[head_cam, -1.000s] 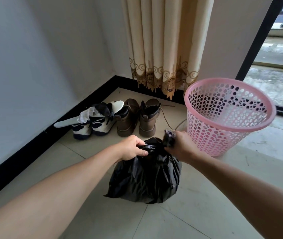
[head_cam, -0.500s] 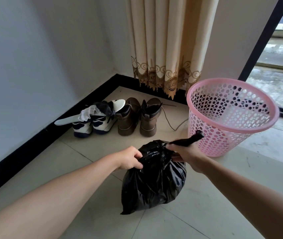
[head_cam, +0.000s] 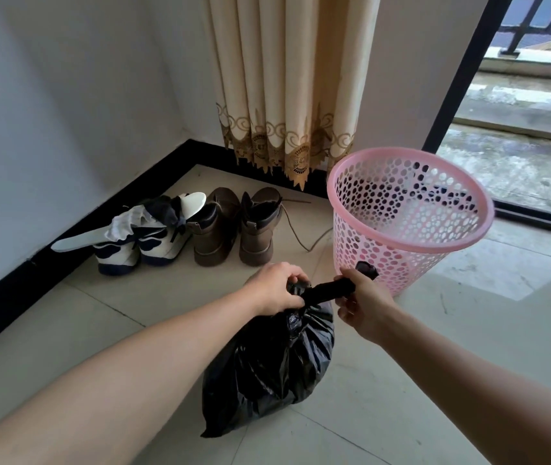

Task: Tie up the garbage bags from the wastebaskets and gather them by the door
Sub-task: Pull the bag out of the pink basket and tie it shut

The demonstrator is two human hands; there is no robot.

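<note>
The black garbage bag (head_cam: 267, 367) is sitting on the floor (head_cam: 401, 380), just in front of the empty pink wastebasket (head_cam: 408, 216). The person is tying it shut. The left hand (head_cam: 275, 288) is squeezing the bag's neck. The right hand (head_cam: 364, 305) is gripping the twisted top and pulling it sideways. Next, I think, the top needs looping into a tight knot.

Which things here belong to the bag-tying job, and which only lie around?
Job: black garbage bag; left hand and right hand, both gripping its twisted neck; pink wastebasket.
Lying about: brown boots; white sneakers; curtain.
</note>
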